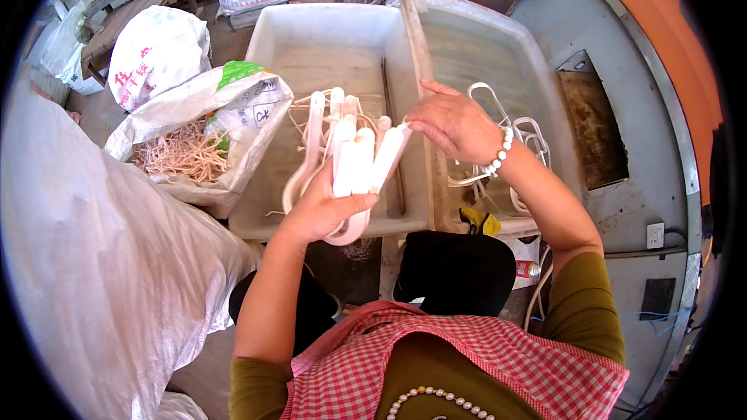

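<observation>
My left hand (323, 206) is closed round a bundle of several smooth white, faintly pink U-shaped plastic pieces (355, 167), their rounded ends pointing up and away from me. The thumb lies across the front of the bundle. My right hand (459, 123), with a beaded bracelet at the wrist, has its thumb and fingertips pinched at the tip of the rightmost piece (387, 159); another finger stretches out. Whether a thin strip is between those fingertips is too small to tell. Behind the bundle, thin pinkish strips (298, 113) show over the left white tub (327, 27).
A second white tub (537, 50) at the right holds white plastic loops (529, 136) and a yellow-and-black item (482, 222). At the left, an open woven sack (253, 120) contains thin pinkish scraps (183, 152). A thin rod (397, 163) lies in the left tub. A grey metal cabinet (654, 187) stands right.
</observation>
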Motion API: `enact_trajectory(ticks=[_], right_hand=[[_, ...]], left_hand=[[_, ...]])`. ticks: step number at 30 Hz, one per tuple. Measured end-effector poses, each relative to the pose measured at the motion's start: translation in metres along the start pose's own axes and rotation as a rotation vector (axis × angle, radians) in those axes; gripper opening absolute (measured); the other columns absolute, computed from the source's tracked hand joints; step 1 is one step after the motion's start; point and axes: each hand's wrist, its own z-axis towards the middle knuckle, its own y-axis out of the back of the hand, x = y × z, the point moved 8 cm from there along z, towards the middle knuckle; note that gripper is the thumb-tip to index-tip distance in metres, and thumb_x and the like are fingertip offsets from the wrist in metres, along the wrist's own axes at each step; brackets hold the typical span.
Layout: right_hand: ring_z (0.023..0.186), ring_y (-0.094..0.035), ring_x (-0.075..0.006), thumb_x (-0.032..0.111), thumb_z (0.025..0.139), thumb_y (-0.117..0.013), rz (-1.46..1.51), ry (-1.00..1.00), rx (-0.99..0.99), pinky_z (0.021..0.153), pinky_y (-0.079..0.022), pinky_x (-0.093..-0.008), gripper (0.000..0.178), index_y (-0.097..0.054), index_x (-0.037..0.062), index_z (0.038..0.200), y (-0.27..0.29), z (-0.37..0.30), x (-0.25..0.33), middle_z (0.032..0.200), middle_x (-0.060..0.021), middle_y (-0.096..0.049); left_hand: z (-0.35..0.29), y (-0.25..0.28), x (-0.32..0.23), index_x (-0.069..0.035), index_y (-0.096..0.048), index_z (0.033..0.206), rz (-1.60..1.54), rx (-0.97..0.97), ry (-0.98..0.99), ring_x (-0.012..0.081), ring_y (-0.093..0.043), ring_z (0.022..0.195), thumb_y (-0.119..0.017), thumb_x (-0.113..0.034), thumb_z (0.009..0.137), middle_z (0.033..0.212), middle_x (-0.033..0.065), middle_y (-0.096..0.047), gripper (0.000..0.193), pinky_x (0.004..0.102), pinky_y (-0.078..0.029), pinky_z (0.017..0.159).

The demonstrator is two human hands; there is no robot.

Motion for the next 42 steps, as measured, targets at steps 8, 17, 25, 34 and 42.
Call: enact_trajectory(ticks=[8, 17, 25, 34, 42], right_hand=[[0.042, -0.037, -0.0093, 0.029, 0.098, -0.050, 1.484, -1.299, 0.598, 0.038, -0.028, -0.0247, 0.025, -0.055, 0.0073, 0.087, -0.096, -0.111, -0.007, 0.055, 0.0040, -0.039], [0.042, -0.032, -0.0042, 0.030, 0.099, -0.047, 2.070, -1.083, 0.919, 0.037, -0.023, -0.0209, 0.030, -0.052, 0.0089, 0.078, -0.111, -0.126, 0.089, 0.052, 0.0072, -0.031], [0.066, -0.052, -0.0021, 0.005, 0.081, -0.072, 1.298, -0.526, -0.121, 0.056, -0.044, -0.0185, 0.019, -0.057, 0.0085, 0.092, -0.011, -0.029, 0.007, 0.086, 0.0033, -0.060], [0.100, -0.063, -0.0298, 0.007, 0.080, -0.065, 0.163, -0.148, 0.207, 0.077, -0.055, -0.0341, 0.027, -0.066, 0.0173, 0.104, -0.056, -0.001, 0.004, 0.127, -0.0065, -0.058], [0.072, -0.056, -0.0260, 0.017, 0.085, -0.061, -0.261, 0.078, 0.000, 0.062, -0.048, -0.0351, 0.011, -0.062, 0.0087, 0.092, 0.010, 0.002, 0.013, 0.079, -0.0046, -0.059]], left_hand=[[-0.012, -0.018, -0.002, -0.002, -0.044, 0.096, 1.018, -0.029, -0.094, 0.0418, -0.056, 0.092, -0.061, -0.003, 0.073, 0.093, 0.0200, -0.058, 0.029, 0.0492, -0.045, 0.074], [-0.006, -0.030, -0.001, -0.002, -0.045, 0.104, 1.132, -0.164, -0.314, 0.0379, -0.056, 0.091, -0.061, -0.001, 0.069, 0.091, 0.0174, -0.055, 0.038, 0.0483, -0.047, 0.073], [-0.004, -0.015, 0.005, -0.001, -0.043, 0.108, 0.840, -0.095, -0.084, 0.0430, -0.058, 0.094, -0.068, -0.017, 0.080, 0.096, 0.0245, -0.061, 0.040, 0.0472, -0.046, 0.079], [-0.008, -0.031, 0.006, -0.003, -0.044, 0.106, 0.723, 0.055, -0.156, 0.0433, -0.057, 0.097, -0.067, -0.016, 0.080, 0.103, 0.0229, -0.059, 0.037, 0.0477, -0.046, 0.078], [-0.006, -0.005, -0.002, -0.001, -0.045, 0.113, 0.909, -0.123, -0.049, 0.0420, -0.058, 0.095, -0.069, -0.014, 0.078, 0.099, 0.0249, -0.060, 0.044, 0.0449, -0.046, 0.080]])
